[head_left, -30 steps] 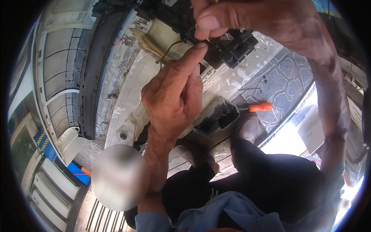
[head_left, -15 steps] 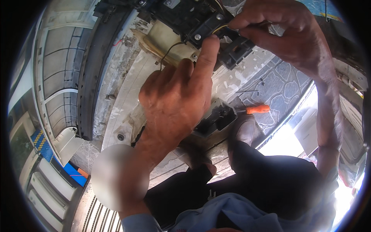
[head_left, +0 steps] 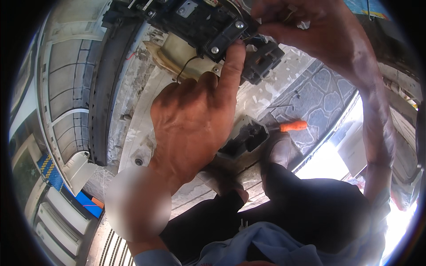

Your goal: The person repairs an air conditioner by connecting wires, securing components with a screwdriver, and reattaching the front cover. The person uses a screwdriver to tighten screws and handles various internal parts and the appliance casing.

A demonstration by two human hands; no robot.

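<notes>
A black plastic mechanism [head_left: 182, 13] with several screws lies at the top of the view, over a pale, worn panel. My left hand [head_left: 195, 115] reaches up to it with the index finger stretched out, its tip on the mechanism's edge beside a screw. The other fingers are curled and the thumb is hidden. At the mechanism's right, my right hand [head_left: 319, 40] pinches a thin wire [head_left: 246, 39] between thumb and fingers; the fingertips are partly in shadow. Below the pinch sits a black block-shaped bracket [head_left: 264, 62]. A thin dark cable [head_left: 188, 65] curves down toward my left knuckles.
By my foot lie an open dark box-like part [head_left: 246, 138] and an orange-handled tool [head_left: 293, 126]. A hex key [head_left: 284, 106] rests on the stone-patterned floor. At left runs a long curved cover [head_left: 73, 88] with a dark rail [head_left: 104, 97].
The mechanism has shifted a little left and downward in view, and my left hand with it. My right hand has moved slightly left, still pinching the wire.
</notes>
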